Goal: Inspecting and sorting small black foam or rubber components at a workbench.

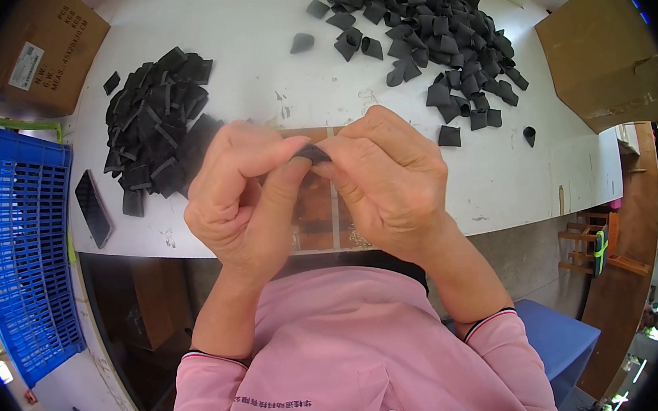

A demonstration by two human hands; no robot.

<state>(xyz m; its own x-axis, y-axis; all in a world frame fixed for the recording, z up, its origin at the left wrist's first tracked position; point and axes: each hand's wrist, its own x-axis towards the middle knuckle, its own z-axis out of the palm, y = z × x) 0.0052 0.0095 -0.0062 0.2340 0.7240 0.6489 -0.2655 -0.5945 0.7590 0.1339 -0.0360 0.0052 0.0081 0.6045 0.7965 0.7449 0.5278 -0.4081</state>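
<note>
Between my two hands, raised over the table's front part, is a small black fabric piece [311,154]. My left hand [238,190] pinches its left end between thumb and forefinger. The other end is gripped the same way by my right hand [393,176]. The piece bows upward in the middle, and my fingertips hide much of it. To the left lies a heap of flat, dark fabric pieces [154,127]. A larger spread of similar pieces, curled into open loops [440,39], covers the far right of the table.
A phone [94,209] lies at the table's left edge, beside a blue plastic crate [27,247]. Cardboard boxes stand at the far left [45,50] and far right [602,56]. The white table [255,79] has a brown inset panel [313,207] under my hands. A blue stool [556,338] stands at lower right.
</note>
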